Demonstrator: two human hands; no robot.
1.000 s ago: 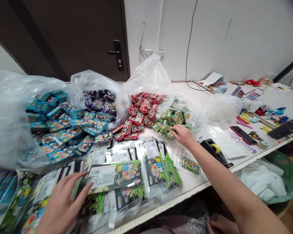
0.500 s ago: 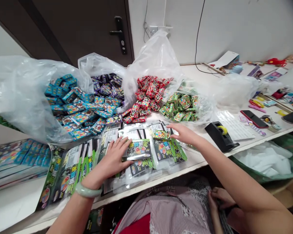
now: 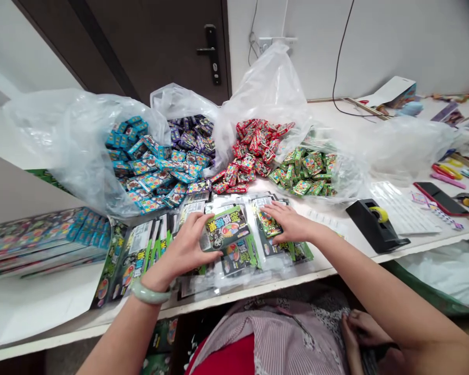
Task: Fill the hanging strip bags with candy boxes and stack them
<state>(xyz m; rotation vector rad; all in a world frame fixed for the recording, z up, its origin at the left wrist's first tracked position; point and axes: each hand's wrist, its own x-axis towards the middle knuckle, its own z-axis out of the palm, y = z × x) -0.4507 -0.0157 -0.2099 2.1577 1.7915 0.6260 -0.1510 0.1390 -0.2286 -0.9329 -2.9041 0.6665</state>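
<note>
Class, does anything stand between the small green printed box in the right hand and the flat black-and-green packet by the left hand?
Nothing visible does: only a narrow gap separates the green box from the packet.

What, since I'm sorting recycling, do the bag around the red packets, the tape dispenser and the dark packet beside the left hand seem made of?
Bag: likely thin, glossy plastic film, creased and translucent.
Tape dispenser: probably hard plastic, black, with smooth moulded edges.
Dark packet: film or coated card; its smooth printed face leaves this open.
</note>
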